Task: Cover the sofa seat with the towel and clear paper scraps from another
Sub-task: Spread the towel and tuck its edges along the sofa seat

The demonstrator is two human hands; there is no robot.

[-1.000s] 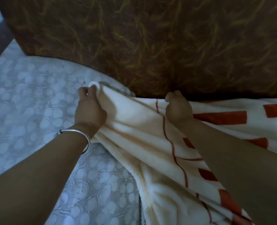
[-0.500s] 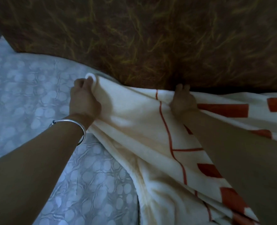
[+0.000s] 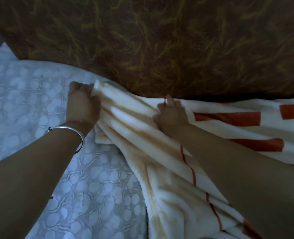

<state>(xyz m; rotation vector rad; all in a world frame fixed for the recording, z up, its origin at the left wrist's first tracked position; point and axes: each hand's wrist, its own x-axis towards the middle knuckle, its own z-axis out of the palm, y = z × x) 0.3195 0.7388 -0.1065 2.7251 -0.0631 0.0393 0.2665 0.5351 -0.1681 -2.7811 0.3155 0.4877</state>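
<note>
currently, seen from above, a person leans over a sofa with both bare arms reaching toward the top of the frame. the left hand, at centre left, is clenched around the rolled corner of a cream towel with orange-red blocks. a silver bracelet sits on that wrist. the right hand, at centre, has curled fingers pinching the towel's top edge just below the brown, yellow-streaked backrest. the towel lies bunched in long folds from the centre to the lower right. the sofa seat, pale with a bubbled pattern, is uncovered across the left and lower left. no paper scraps show in this view. the step in hand looks like spreading the towel's top edge along the line where seat meets backrest. to do it well, the left hand would likely draw the corner toward the left of the frame while the right hand anchors the edge against the backrest, keeping the cloth taut between them. the diagonal folds would then need smoothing toward the bottom of the frame. pulling with one hand alone risks dragging the whole towel sideways.
</note>
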